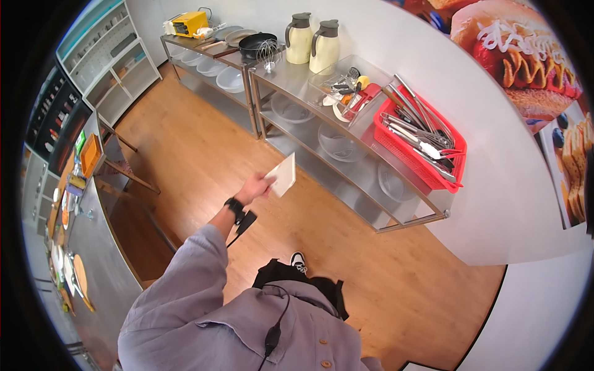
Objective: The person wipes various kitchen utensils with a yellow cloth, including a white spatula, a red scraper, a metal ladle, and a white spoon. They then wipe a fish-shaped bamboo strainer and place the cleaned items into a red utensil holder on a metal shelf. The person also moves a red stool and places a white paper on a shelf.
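My left hand [253, 189] is stretched out over the floor, gripping a flat white rectangular piece [284, 176] by its near edge. Whether that piece is a small plate, a lid or a board I cannot tell. A black watch and a small black device sit on the left wrist. My right hand is out of view. Beyond the held piece stands a steel shelf rack [352, 185], apart from the hand. On its top, a red plastic basket [408, 160] carries whisks, tongs and other utensils. A clear divided tray [366, 69] beside it contains smaller utensils.
Two cream vacuum jugs [298, 41] stand against the wall. Farther off are a black frying pan [257, 45] and a yellow toaster oven [190, 24]. To my left runs a steel-topped table [106, 259], with wooden utensils and an orange tray [90, 155].
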Demonstrator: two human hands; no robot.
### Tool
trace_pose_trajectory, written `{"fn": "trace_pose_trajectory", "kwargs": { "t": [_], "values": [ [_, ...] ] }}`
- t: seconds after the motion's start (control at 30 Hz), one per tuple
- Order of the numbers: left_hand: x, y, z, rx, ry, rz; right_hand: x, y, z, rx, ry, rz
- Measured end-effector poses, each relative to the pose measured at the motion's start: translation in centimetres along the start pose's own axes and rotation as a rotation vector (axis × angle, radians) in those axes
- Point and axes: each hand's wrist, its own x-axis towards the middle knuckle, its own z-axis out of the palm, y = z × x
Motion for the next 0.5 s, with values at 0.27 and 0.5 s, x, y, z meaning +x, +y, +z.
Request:
{"fn": "trace_pose_trajectory", "kwargs": {
  "t": [0.27, 0.5],
  "values": [
    [9.6, 17.3, 5.5, -0.147, -0.072, 0.116, -6.7, -26.7, 6.4, 0.020, -0.016, -0.200],
    [21.4, 24.3, 8.2, -0.229, -0.046, 0.089, -3.1, -41.6, 8.9, -0.303, -0.169, -0.285]
  ]
}}
